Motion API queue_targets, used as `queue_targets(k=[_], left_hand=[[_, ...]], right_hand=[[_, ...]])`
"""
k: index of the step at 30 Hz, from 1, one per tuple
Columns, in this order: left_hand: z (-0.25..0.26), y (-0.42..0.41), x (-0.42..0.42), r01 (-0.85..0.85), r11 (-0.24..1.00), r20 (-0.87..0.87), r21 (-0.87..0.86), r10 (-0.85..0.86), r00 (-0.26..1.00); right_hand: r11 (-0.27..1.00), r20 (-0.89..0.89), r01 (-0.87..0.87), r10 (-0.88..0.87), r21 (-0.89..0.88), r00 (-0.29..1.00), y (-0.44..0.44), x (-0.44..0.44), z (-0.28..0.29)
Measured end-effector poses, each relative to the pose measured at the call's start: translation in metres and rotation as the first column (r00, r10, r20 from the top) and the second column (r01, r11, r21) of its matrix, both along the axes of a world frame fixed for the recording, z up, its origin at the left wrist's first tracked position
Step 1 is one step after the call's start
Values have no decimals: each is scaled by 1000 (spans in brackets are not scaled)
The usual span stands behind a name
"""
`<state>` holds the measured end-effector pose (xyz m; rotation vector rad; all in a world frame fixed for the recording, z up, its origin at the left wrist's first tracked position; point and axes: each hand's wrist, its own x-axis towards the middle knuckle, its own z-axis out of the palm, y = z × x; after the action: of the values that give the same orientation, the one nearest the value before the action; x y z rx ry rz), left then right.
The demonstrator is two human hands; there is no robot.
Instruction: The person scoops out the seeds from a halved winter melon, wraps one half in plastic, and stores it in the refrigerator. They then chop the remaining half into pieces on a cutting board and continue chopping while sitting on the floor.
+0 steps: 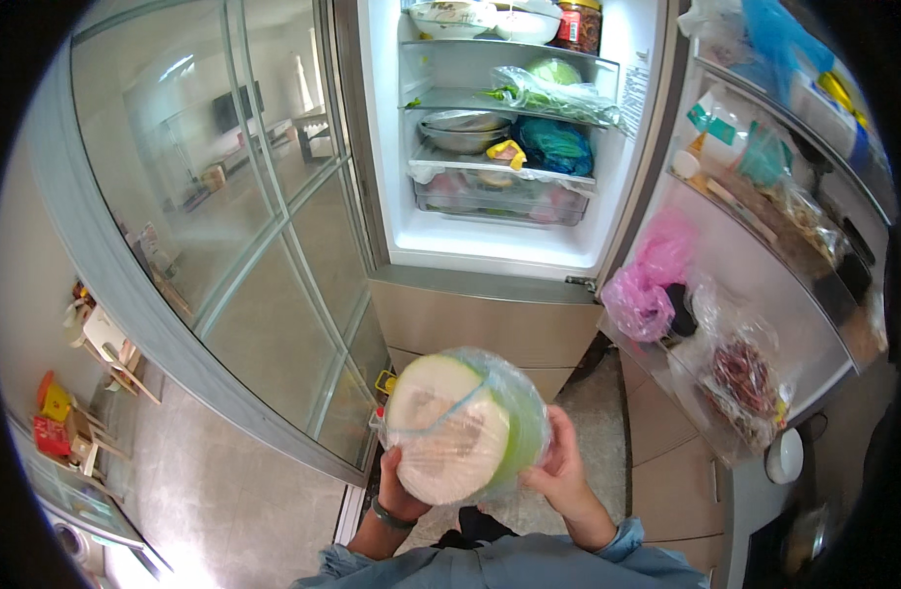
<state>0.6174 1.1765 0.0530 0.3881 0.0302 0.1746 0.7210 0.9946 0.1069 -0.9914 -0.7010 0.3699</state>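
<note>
Both my hands hold a large cut winter melon (pixel 450 434), wrapped in clear plastic with a blue strip across it. Its pale cut face is turned up and to the left; light green rind shows on the right. My left hand (pixel 400 486) grips the lower left edge, with the thumb on the cut face. My right hand (pixel 561 464) supports the right side through the plastic. Beyond the melon stands an open refrigerator (pixel 494 247), its lit compartment facing me. A bowl with a covered top (pixel 465 136) and a dark blue bag (pixel 557 143) sit on its lower shelf.
The refrigerator door (pixel 774 294) is swung wide to the right, its racks loaded with bags, including a pink plastic bag (pixel 645 294). A clear drawer (pixel 502 202) lies below the shelves. Glass sliding doors (pixel 273 258) stand at left. Cabinets (pixel 675 471) line the right.
</note>
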Motion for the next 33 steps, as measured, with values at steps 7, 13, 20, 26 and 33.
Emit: queue_targets(k=[7,13,20,26,33], left_hand=[[40,49,100,-57,990,19,126,55,998],[82,75,165,-17,987,-13,161,19,1000],[150,133,243,67,985,115,159,-85,990],[244,166,319,-157,937,127,311,123,984],[286,183,386,-347,890,34,295,353,935]], right_hand=[[996,-208,79,-70,35,976,58,93,15],[977,-276,-73,128,200,952,79,152,16],[990,-416,-3,62,140,907,56,170,-17],[989,-417,82,-24,121,909,42,177,-38],[987,-435,105,-43,120,899,49,180,-50]])
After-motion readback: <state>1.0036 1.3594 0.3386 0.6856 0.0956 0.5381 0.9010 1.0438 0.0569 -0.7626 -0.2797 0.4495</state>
